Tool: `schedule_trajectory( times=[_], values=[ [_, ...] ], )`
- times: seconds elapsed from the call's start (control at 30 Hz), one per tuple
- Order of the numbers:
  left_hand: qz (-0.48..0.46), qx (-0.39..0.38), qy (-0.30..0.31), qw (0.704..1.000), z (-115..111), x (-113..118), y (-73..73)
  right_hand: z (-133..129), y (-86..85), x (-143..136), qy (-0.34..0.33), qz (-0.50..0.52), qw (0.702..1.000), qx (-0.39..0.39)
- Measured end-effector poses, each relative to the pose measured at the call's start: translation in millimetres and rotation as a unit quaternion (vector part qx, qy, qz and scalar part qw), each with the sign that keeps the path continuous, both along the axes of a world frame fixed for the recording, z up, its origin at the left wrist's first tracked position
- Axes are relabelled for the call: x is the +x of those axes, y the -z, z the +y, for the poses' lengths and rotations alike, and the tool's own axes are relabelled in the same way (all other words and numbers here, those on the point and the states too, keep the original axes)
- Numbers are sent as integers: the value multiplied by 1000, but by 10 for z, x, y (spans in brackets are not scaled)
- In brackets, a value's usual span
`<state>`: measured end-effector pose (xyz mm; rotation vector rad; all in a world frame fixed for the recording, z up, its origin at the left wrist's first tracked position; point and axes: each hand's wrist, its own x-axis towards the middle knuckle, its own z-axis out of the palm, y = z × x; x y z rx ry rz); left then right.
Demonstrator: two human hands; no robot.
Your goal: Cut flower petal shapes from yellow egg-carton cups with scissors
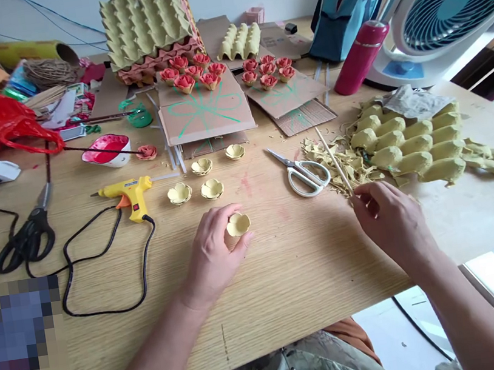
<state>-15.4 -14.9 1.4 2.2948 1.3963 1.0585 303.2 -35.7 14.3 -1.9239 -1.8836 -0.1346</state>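
Note:
My left hand point(218, 238) curls round a small cream flower cup point(238, 225) cut from egg carton, its thumb and fingers at the cup's sides near the tabletop. A thin wooden stick point(333, 159) is pinched in my right hand point(387, 220), its far end pointing up and away over the paper scraps point(345, 162). Beyond my left hand sit several similar cream cups, among them a front left one point(179, 194) and a front right one point(212, 189). White-handled scissors point(303, 172) lie between my hands, farther back.
To the left are a yellow glue gun point(131, 196) with a looping cord, black scissors point(28, 231) and a red paint cup point(107, 151). Red flowers stand on cardboard point(204, 114) behind. Egg-carton pieces point(410, 140), a pink bottle point(361, 57) and a fan point(451, 3) occupy the right.

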Motion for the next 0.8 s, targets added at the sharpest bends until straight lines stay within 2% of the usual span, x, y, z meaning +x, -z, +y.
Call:
schedule_trajectory(
  times=[0.07, 0.13, 0.2, 0.27, 0.33, 0.37, 0.4, 0.47, 0.53, 0.67, 0.8],
  values=[
    [-12, 4, -16, 1000, 8, -13, -17, -215, -20, -75, -59, 24, 998, -2],
    [-25, 8, -37, 999, 17, -30, -41, -456, -19, -124, -159, 46, 986, -36],
    [-38, 12, -59, 997, 27, -50, -69, -671, -8, -92, -267, 11, 961, -65],
    [-52, 12, -78, 996, 39, -69, -91, -817, -1, 57, -356, -30, 929, -93],
    [-60, 10, -90, 994, 51, -83, -100, -887, -9, 299, -351, -81, 930, -75],
    [-61, 10, -92, 994, 57, -87, -98, -902, -19, 429, -321, -114, 939, -42],
    [-60, 11, -91, 994, 63, -88, -91, -911, -31, 546, -249, -138, 959, -13],
    [-57, 13, -81, 995, 74, -84, -68, -924, -49, 687, -164, -143, 976, -19],
    [-56, 14, -73, 996, 80, -77, -36, -935, -44, 675, -199, -109, 974, -30],
    [-53, 6, -64, 997, 70, -72, 23, -856, 3, 391, -249, -97, 964, -6],
    [-49, 1, -51, 997, 46, -58, 45, -493, -35, 189, -241, -66, 968, -1]
  ],
)
